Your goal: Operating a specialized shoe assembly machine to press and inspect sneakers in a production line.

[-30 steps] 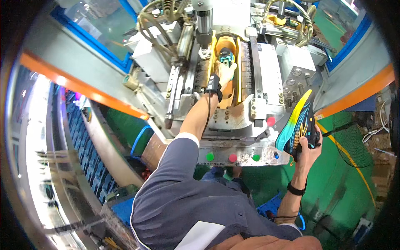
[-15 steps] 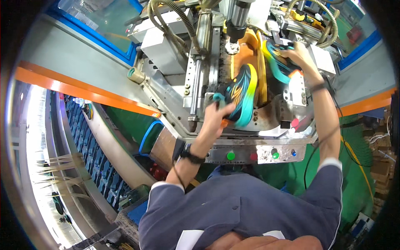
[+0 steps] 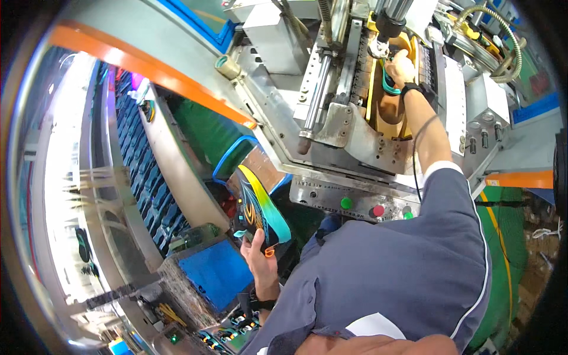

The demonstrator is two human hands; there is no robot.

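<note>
My left hand (image 3: 258, 263), low and to the left, grips a black sneaker (image 3: 259, 207) with a yellow-to-teal sole. The sneaker stands toe up beside the machine, its patterned upper partly showing. At the far right, my right hand (image 3: 401, 68) reaches into the machine's yellow-lined cavity (image 3: 388, 109). Its fingers curl over a second shoe, of which a teal sole edge (image 3: 388, 84) shows; the hand and the cavity wall hide most of that shoe. Just above this hand is a black cylindrical press head (image 3: 391, 26).
The machine's front panel (image 3: 319, 195) carries green and red buttons. Left of it runs a curved conveyor (image 3: 180, 177) beside a dark blue belt. A blue-topped stand (image 3: 216, 273) is near my left hand, with several colourful shoes (image 3: 228, 334) below. An orange rail (image 3: 154, 71) crosses the upper left.
My left hand has carried its sneaker away from the machine, down and left. My right hand has brought its shoe from the machine's right side into the cavity. The view has shifted left.
</note>
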